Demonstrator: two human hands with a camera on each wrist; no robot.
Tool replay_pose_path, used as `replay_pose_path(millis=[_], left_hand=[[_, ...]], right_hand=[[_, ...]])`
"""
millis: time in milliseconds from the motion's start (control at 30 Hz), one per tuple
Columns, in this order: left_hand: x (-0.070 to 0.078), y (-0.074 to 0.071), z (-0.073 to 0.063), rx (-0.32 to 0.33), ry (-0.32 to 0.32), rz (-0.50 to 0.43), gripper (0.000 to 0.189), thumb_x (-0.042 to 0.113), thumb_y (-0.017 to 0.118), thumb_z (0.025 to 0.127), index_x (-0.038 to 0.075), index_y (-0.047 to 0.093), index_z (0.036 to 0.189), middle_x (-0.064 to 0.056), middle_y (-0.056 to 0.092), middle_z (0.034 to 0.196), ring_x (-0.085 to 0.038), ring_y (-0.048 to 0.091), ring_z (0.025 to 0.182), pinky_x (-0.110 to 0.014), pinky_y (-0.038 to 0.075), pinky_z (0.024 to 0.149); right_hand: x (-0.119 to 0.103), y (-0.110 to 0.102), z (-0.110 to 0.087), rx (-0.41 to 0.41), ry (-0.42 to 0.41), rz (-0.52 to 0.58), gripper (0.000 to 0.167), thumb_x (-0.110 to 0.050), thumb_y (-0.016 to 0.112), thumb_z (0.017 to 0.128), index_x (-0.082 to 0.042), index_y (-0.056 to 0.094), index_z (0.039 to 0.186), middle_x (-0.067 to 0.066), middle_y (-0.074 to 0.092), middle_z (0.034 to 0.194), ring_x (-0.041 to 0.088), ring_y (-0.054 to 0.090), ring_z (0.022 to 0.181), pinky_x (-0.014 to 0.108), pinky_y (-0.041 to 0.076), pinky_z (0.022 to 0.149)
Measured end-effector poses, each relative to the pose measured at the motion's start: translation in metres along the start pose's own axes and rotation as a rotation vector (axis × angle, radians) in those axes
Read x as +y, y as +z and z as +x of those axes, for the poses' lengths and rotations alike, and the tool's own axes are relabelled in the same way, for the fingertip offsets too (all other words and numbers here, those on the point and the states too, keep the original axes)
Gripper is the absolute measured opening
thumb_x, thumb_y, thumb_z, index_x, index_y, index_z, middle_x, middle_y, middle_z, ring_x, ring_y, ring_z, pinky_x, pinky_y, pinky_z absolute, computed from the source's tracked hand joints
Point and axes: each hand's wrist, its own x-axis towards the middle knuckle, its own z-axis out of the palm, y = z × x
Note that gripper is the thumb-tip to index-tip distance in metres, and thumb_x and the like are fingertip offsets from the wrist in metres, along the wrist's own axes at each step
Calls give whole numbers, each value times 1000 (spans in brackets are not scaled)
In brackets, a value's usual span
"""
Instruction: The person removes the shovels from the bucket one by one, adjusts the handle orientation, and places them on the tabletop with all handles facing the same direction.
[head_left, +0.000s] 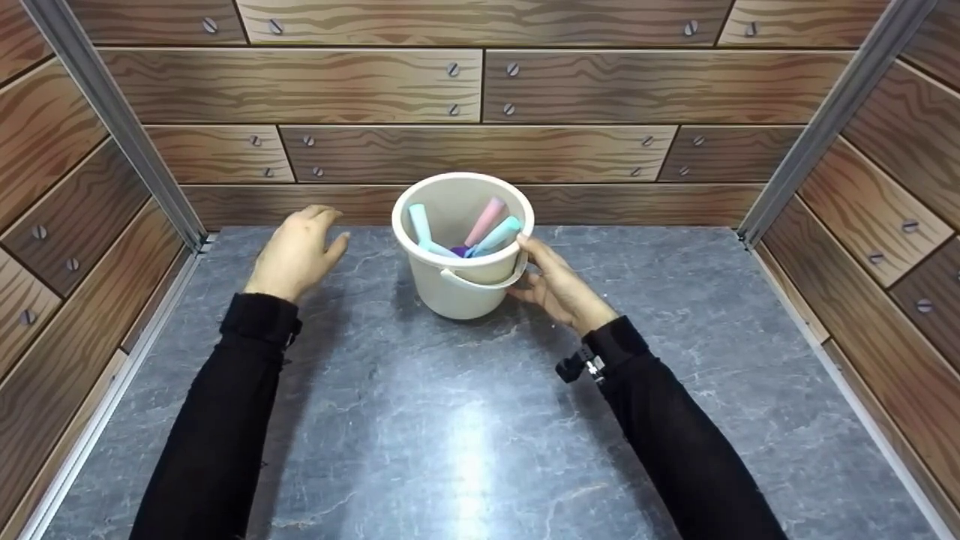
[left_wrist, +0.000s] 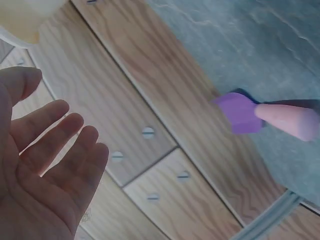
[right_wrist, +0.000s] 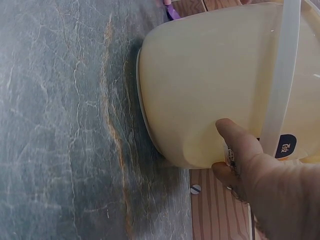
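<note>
Left hand (head_left: 296, 251) holding nothing, its fingers loose, in the air beside the bucket (head_left: 456, 294); right hand (head_left: 564, 289) grasping the bucket's side, up to the rim. The bucket stands on the surface (head_left: 360, 420) — turquoise and pink handles (head_left: 496, 237) inside. A pink-handled purple tool (left_wrist: 272, 116) lies near the plank-patterned wall (head_left: 375, 86).

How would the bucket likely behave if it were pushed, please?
The bucket might tip if pushed high up, since it narrows towards its base. It looks like plastic, so it is probably fairly light. The tools inside lean at different angles, so they may shift.
</note>
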Motion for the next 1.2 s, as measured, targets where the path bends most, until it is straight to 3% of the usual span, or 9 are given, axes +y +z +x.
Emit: replay_pose_path(millis=[367, 567, 867, 1200], left_hand=[[33, -4, 12, 12, 31, -5, 52, 33, 56, 123, -3, 67, 158, -28, 64, 168, -51, 58, 160, -62, 44, 140], [48, -6, 16, 21, 65, 1, 52, 33, 60, 122, -4, 68, 157, -28, 66, 165, -51, 60, 159, -62, 45, 139], [72, -2, 21, 20, 169, 20, 48, 26, 68, 115, -6, 72, 150, -27, 72, 158, -48, 65, 154, -57, 49, 137], [99, -1, 25, -87, 225, 60, 52, 30, 68, 111, -3, 73, 151, -23, 77, 153, -45, 73, 143, -59, 59, 125]], right_hand=[[0, 1, -1, -6, 0, 12, 80, -40, 51, 119, -9, 23, 187, 18, 19, 196, 54, 28, 178, 72, 37, 142], [0, 0, 0, -3, 2, 13, 79, -39, 51, 119, -8, 24, 186, 19, 20, 193, 54, 31, 177, 71, 38, 142], [-1, 0, 0, 2, 0, 0, 79, -41, 52, 118, -8, 25, 185, 24, 26, 190, 54, 38, 174, 71, 38, 141], [0, 1, 0, 16, 7, 11, 78, -41, 53, 119, -9, 26, 185, 22, 24, 192, 53, 36, 175, 71, 39, 141]])
